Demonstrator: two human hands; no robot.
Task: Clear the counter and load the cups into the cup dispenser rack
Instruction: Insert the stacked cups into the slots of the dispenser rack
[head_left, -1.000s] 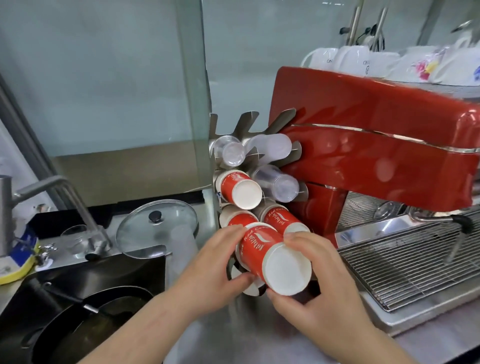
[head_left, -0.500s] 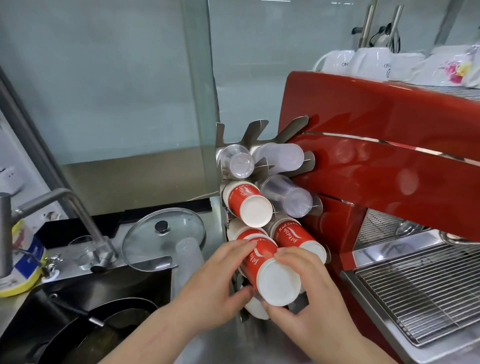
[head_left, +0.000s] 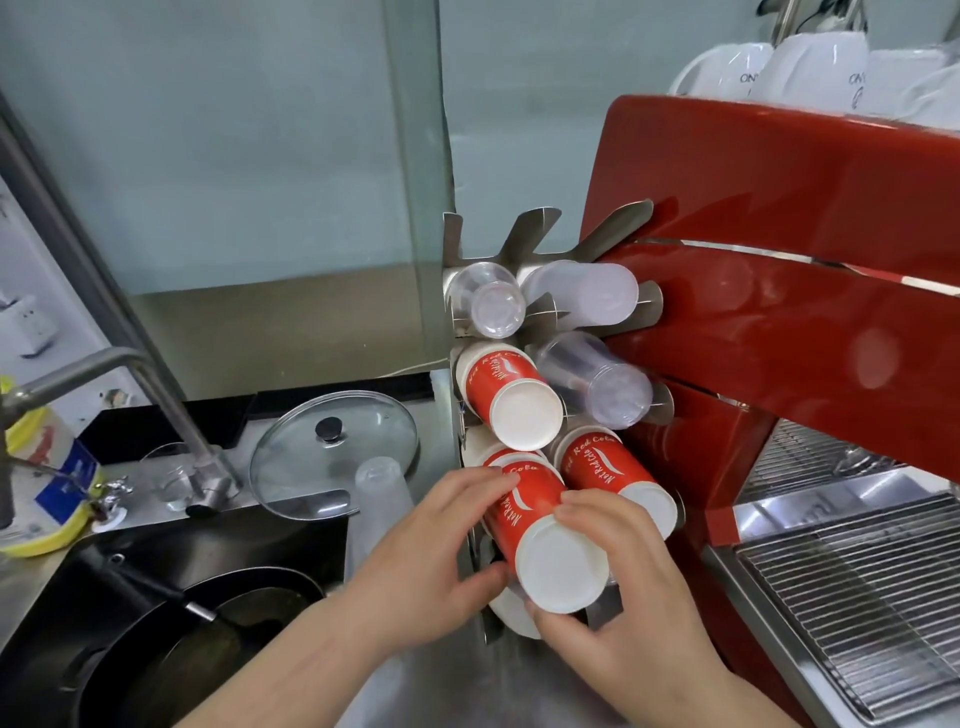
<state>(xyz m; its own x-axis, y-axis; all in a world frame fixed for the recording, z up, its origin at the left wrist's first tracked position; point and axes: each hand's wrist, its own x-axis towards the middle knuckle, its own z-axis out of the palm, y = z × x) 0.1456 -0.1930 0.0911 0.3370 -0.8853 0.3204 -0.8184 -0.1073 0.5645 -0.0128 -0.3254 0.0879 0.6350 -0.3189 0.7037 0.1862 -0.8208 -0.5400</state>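
A metal cup dispenser rack (head_left: 524, 234) stands between the glass panel and the red machine. Its slots hold clear plastic cup stacks (head_left: 597, 384) above and red paper cup stacks (head_left: 511, 400) below. A red paper cup stack (head_left: 540, 530) sits partly in a lower left slot, its white base toward me. My left hand (head_left: 431, 561) grips its left side. My right hand (head_left: 618, 613) holds its base end from the right and below. A frosted plastic cup (head_left: 382, 499) stands upside down on the counter, left of the rack.
A red espresso machine (head_left: 779, 291) with white mugs (head_left: 810, 73) on top fills the right; its drip grate (head_left: 857, 597) lies lower right. At left are a sink with a black pan (head_left: 171, 639), a faucet (head_left: 156, 405), a glass lid (head_left: 332, 452) and a small glass (head_left: 171, 478).
Both hands have pushed the red cup stack up and further into the lower left slot. The view has shifted left and closer to the rack.
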